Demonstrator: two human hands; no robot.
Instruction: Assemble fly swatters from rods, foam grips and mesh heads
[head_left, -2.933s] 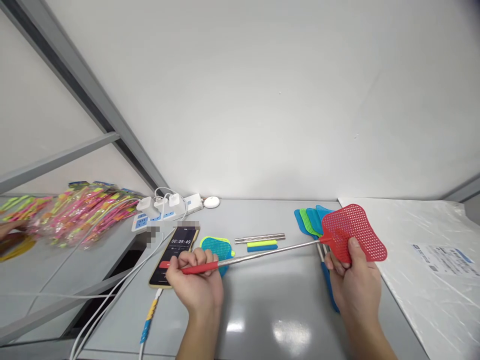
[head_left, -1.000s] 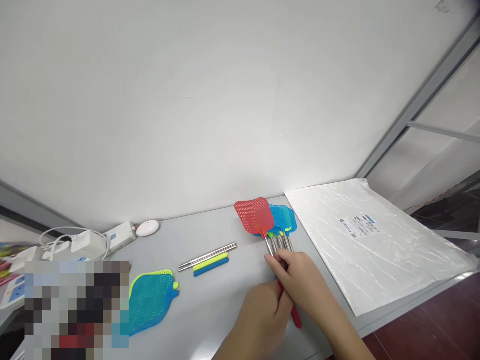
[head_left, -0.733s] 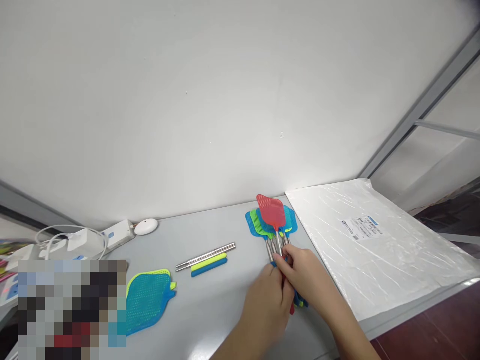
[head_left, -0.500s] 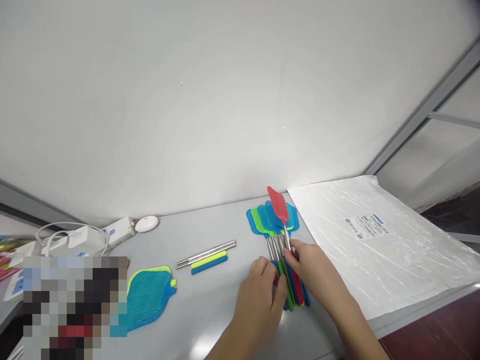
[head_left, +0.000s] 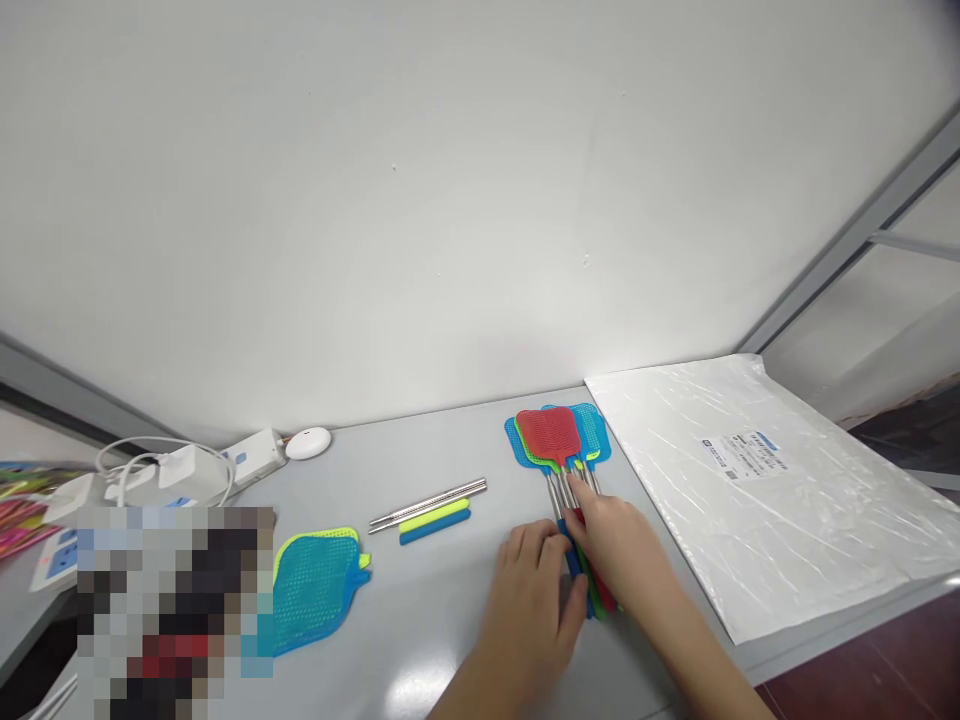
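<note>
A fanned stack of fly swatters lies on the grey table, their mesh heads toward the wall. On top rests a red fly swatter (head_left: 550,434), above green and blue ones (head_left: 595,432). My right hand (head_left: 619,548) is closed on the red swatter at its metal rod and upper handle, covering part of the pile. Along the left side of the handles, my left hand (head_left: 531,598) has its fingers bent and its thumb apart, touching the blue handle (head_left: 571,552). Some lower handles are hidden by both hands.
Left of the stack lie metal rods (head_left: 427,506), a yellow handle (head_left: 433,515) and a blue handle (head_left: 435,527). Loose blue (head_left: 319,590) and yellow mesh heads lie farther left. A white wrapped package (head_left: 780,510) is at right; a power strip (head_left: 255,458) and white oval device (head_left: 308,443) sit back left.
The red swatter's head has come down from a raised tilt to lie flat over the stack, farther left. My right hand has turned with it. My left hand stays beside the handles.
</note>
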